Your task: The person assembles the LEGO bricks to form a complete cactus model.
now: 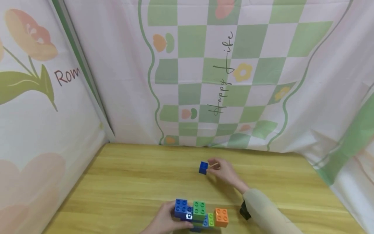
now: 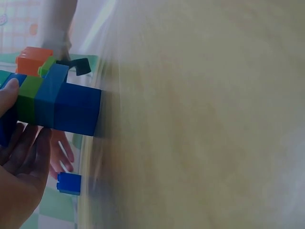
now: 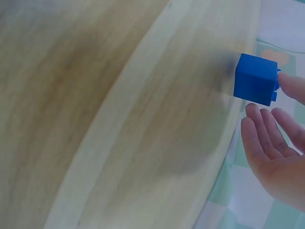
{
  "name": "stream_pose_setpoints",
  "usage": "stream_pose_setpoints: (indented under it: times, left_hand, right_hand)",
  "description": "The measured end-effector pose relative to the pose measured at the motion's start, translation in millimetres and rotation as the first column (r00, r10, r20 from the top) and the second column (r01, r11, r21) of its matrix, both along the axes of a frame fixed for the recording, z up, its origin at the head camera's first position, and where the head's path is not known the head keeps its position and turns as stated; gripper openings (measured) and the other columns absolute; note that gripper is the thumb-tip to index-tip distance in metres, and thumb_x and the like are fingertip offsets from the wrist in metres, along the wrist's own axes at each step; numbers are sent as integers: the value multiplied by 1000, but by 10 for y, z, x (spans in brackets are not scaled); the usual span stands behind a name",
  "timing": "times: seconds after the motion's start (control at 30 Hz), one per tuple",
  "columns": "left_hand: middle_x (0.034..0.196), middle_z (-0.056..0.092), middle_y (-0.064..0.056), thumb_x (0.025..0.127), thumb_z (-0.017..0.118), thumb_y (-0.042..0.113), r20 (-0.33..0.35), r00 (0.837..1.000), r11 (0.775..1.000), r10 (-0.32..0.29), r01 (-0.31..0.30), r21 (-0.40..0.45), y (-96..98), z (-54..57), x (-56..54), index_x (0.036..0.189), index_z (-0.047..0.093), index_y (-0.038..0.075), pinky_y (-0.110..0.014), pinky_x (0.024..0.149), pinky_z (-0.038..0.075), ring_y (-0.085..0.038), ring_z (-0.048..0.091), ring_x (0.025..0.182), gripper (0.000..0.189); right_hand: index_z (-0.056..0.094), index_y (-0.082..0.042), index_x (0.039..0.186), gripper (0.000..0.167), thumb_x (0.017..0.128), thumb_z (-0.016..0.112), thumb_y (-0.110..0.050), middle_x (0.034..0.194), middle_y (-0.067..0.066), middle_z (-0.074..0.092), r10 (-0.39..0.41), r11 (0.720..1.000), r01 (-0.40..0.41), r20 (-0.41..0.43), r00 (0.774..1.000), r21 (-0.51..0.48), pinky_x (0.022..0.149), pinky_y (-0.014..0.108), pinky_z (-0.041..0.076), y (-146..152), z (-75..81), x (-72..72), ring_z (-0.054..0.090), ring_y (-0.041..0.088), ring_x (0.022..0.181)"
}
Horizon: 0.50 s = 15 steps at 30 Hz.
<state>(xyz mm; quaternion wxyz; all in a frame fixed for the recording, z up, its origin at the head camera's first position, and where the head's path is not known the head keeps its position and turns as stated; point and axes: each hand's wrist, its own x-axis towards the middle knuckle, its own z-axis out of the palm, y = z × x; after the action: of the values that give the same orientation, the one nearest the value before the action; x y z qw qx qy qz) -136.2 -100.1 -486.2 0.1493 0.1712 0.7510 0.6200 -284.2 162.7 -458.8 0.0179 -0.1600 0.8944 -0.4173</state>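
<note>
My left hand point(image 1: 166, 219) grips a cluster of toy building bricks low in the head view, thumb on the near side. The cluster has a tall blue brick, a green brick point(image 1: 199, 209), lime and blue pieces, and an orange brick point(image 1: 221, 217) at its right end. In the left wrist view a dark blue brick point(image 2: 78, 109) forms its underside. Farther back, a single blue brick point(image 1: 203, 168) sits on the table. Beside it is my right hand point(image 1: 223, 170), thumb tip right at the brick. The right wrist view shows the other fingers point(image 3: 267, 136) apart from it, loosely extended.
The wooden table point(image 1: 131, 182) ends at a checked curtain point(image 1: 204, 97) behind and a white printed curtain point(image 1: 35, 130) on the left. A black object point(image 1: 244, 211) lies partly under the right sleeve point(image 1: 268, 211).
</note>
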Motion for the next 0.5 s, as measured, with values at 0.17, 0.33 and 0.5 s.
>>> stream_pose_setpoints:
  times: [0.17,0.33,0.5]
  left_hand:
    - [113,75,5,75,85,25,-7,1000,1000,1,-1,-14,-6,13,3,119,67,21,-18,95,51,-4,69,102,48]
    - [113,75,4,75,85,25,2,1000,1000,2,-2,-15,-1,25,11,118,67,21,-18,93,52,-4,69,102,47]
    - [112,75,4,75,85,24,16,1000,1000,4,-4,-13,0,33,9,117,68,21,-17,92,52,-4,69,101,46]
  right_hand:
    - [60,4,123,41,88,73,-14,118,22,68,5,1000,-5,15,1000,-6,86,39,61,-12,-29,-29,70,32,100]
    - [60,4,122,40,89,72,-14,116,22,68,18,1000,-18,2,1000,4,84,38,61,-20,-53,-46,70,31,100]
    - [62,2,122,38,90,72,-15,115,20,69,11,1000,-11,2,1000,19,82,36,62,-39,-66,-57,70,30,100]
